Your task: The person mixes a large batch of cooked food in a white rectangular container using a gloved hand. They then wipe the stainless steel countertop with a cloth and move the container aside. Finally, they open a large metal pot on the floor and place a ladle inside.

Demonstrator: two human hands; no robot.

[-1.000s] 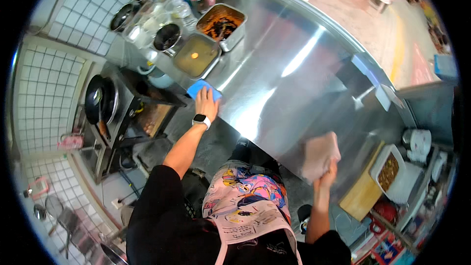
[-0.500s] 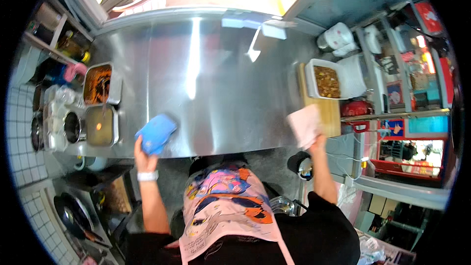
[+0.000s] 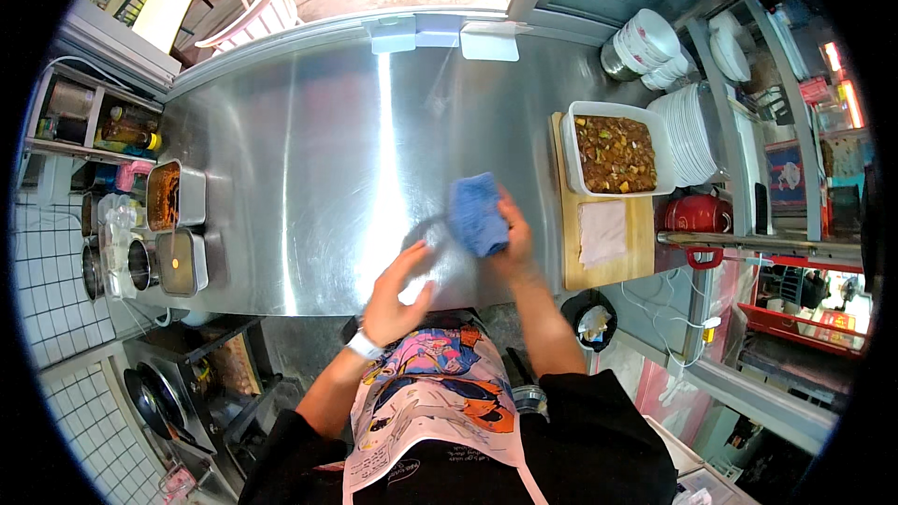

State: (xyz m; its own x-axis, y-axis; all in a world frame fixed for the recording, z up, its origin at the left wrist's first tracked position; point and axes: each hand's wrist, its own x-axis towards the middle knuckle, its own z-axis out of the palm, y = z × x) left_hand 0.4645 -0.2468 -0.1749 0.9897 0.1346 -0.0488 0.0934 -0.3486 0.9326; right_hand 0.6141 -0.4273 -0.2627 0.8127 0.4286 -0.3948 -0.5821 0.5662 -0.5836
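A folded blue cloth (image 3: 475,213) is in my right hand (image 3: 514,241), held just above the steel counter (image 3: 318,178) right of its middle. My fingers wrap its right edge. My left hand (image 3: 398,297) hovers over the counter's near edge with thumb and fingers apart and nothing in it. A pale pink cloth (image 3: 602,232) lies flat on the near part of a wooden cutting board (image 3: 582,266) at the right. On the board's far part sits a white tub (image 3: 572,154) of brown chunky food (image 3: 613,154).
Two steel pans, one with orange-red food (image 3: 168,194) and one with pale liquid (image 3: 178,262), stand at the counter's left end. Stacked white plates (image 3: 687,136) and a red container (image 3: 700,214) are beyond the tub. A bin (image 3: 591,320) stands below the right edge.
The blue cloth has passed from my left hand to my right and moved toward the middle. The pink cloth, earlier in my right hand, now lies on the board. My left hand moved right.
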